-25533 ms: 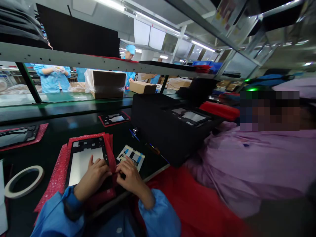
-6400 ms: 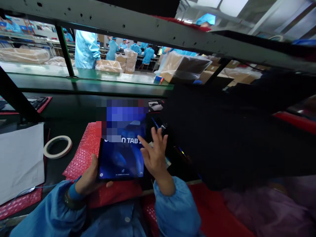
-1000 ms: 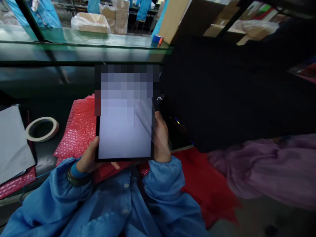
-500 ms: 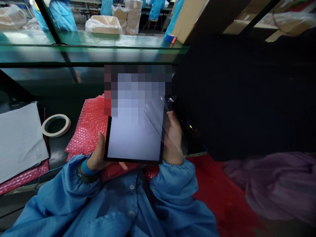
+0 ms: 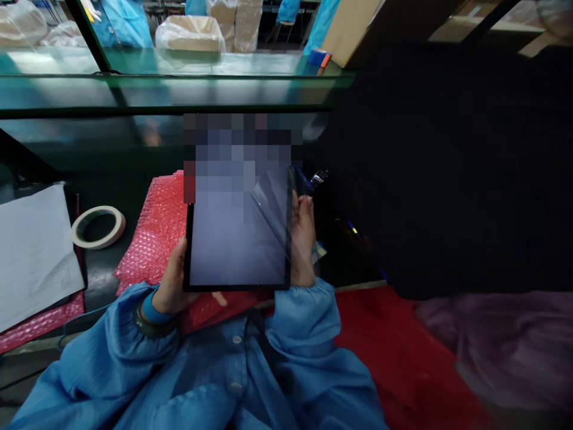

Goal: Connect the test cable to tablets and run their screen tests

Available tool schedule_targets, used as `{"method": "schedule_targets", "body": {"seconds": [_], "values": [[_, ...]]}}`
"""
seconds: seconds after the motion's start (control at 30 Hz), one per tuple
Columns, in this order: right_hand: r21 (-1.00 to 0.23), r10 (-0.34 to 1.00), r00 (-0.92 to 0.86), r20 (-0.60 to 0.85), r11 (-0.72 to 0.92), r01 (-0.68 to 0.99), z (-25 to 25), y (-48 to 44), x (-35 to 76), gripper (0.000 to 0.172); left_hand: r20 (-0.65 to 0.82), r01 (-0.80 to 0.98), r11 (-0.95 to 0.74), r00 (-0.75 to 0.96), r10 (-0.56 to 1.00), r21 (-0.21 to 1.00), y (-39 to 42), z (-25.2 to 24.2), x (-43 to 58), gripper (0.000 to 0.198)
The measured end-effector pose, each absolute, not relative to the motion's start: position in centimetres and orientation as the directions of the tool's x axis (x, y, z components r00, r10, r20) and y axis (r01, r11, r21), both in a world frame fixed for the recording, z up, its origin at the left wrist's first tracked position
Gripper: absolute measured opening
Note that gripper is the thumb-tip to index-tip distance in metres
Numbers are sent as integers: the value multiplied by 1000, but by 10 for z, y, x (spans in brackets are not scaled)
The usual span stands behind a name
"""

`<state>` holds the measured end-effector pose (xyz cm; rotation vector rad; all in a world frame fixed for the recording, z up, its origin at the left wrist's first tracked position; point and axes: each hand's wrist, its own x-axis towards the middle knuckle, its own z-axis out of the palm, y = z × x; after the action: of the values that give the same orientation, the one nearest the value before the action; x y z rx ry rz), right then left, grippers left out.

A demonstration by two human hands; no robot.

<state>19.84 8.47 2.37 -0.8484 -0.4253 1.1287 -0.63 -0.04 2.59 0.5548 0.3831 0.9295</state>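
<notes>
I hold a black-framed tablet (image 5: 233,251) upright in front of me, its pale screen lit and its top part blurred out. My left hand (image 5: 172,286) grips its lower left corner, thumb on the bezel. My right hand (image 5: 302,242) is at the right edge, fingers closed on a clear protective film (image 5: 273,206) that is peeled up and curling away from the screen's right side. Under the tablet lies red bubble wrap (image 5: 154,230) on the dark bench.
A roll of white tape (image 5: 98,227) lies left of the bubble wrap, a white sheet (image 5: 33,251) further left. A large black box (image 5: 447,173) fills the right. A purple cloth (image 5: 501,340) and red fabric (image 5: 394,358) lie lower right. People in blue coats stand behind a green conveyor (image 5: 170,89).
The screen has dimmed from bright white to greyish. My right hand has moved the peeled film slightly inward along the right edge; the tablet sits a little lower and left.
</notes>
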Motion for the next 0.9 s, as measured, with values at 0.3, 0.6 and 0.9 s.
{"method": "schedule_targets", "body": {"seconds": [0.3,0.6,0.9], "values": [[-715,865,448,-227,164,-679,23,92,201,15,-149,-631,412,426,892,657,-5,35,-3,48],[-667,948,276,-159,103,-738,27,80,202,19,-100,-626,357,406,908,693,-4,34,-6,55],[-838,884,465,-50,216,-501,14,76,210,11,-138,-644,357,366,920,677,-13,25,-12,39]]}}
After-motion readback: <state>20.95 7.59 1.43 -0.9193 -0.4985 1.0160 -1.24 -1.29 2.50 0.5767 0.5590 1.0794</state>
